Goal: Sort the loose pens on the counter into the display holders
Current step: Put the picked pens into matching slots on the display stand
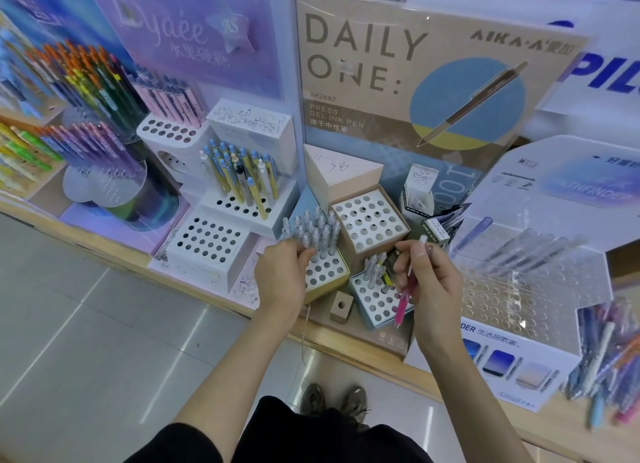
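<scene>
Although the round rack of coloured pens [86,81] at the far left stands full, the white holder [207,237] beside it shows only bare holes. Next comes the left hand [282,272], fingers bent against a cluster of clear pens [311,234] that stand upright in the yellow-sided holder [325,268]. Whether it pinches one of them or only steadies the bunch, I cannot tell. Behind and to the right, the tan box holder [369,220] appears empty, and the low blue holder [377,300] in front of it keeps a few pens along its back rows.

Over that blue holder the right hand [429,282] grips a pink pen [403,296] between thumb and fingers, tip slanting down toward the counter's near edge. A pen like this is probably light, stiff and smooth-barrelled, so it may twist or slip in a loose pinch. A hold near the upper half seems best, leaving the lower barrel free to drop into a hole. It likely needs to be brought upright first, since the holes look snug.

Further right stands a clear acrylic rack [519,289], mostly unfilled. The loose pens [602,369] lie in a jumbled heap on the counter at the far right, well apart from both hands.
</scene>
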Tool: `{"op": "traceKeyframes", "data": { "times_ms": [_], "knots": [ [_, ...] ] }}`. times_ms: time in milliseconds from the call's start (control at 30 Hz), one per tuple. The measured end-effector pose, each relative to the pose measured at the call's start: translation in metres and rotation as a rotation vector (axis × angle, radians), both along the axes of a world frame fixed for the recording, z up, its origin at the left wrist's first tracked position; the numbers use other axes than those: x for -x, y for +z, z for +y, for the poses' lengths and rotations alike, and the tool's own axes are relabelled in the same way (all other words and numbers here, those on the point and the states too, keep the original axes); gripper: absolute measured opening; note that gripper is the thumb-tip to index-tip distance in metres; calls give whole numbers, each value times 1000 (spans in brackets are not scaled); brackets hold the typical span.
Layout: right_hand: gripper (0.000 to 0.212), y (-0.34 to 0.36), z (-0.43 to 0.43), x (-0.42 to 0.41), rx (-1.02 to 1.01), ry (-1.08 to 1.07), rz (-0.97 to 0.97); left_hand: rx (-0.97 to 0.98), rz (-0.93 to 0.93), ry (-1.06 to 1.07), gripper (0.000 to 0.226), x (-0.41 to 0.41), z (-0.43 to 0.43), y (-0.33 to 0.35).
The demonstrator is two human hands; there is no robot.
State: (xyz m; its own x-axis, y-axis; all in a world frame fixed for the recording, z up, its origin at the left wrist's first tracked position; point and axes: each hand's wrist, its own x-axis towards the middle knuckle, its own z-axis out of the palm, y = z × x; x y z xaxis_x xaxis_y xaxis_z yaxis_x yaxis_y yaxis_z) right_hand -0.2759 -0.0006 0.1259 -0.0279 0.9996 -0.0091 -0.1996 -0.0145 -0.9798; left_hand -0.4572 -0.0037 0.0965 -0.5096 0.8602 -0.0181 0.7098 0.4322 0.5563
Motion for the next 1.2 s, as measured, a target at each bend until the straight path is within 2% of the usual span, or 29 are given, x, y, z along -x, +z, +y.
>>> {"op": "traceKeyframes", "data": {
  "times_ms": [167, 300, 400, 500, 733, 867, 933, 1000, 1067, 1133, 1200],
  "knots": [
    [25, 0, -3, -2, 18, -29, -15, 66, 41, -19, 48, 3, -13, 2],
    [25, 5, 0, -2, 2, -45, -7, -290, 153, -156, 20, 15, -23, 13],
    [28, 8, 2, 2, -9, -54, -3, -341, 240, -298, 24, 23, -16, 17],
    [28, 10, 2, 5, -24, -42, -10, -331, 268, -317, 16, 26, -11, 16],
    [30, 8, 1, 4, -27, -49, -12, -300, 118, -226, 11, 27, -5, 11],
    [27, 4, 2, 3, -20, -51, -74, -264, 65, -241, 10, 25, 0, 11],
    [29, 4, 1, 4, -27, -52, -142, -260, 61, -257, 10, 26, -2, 13],
    [32, 4, 1, 5, -58, -61, -294, -239, 75, -273, 12, 28, -3, 17],
    [30, 8, 2, 3, -72, -94, -377, -220, 110, -296, 20, 28, -4, 23],
    [30, 15, 3, -1, -76, -107, -358, -262, 122, -331, 34, 22, -4, 34],
    [35, 25, 5, -8, -87, -113, -346, -354, 21, -426, 39, 10, -4, 52]
  ]
}}
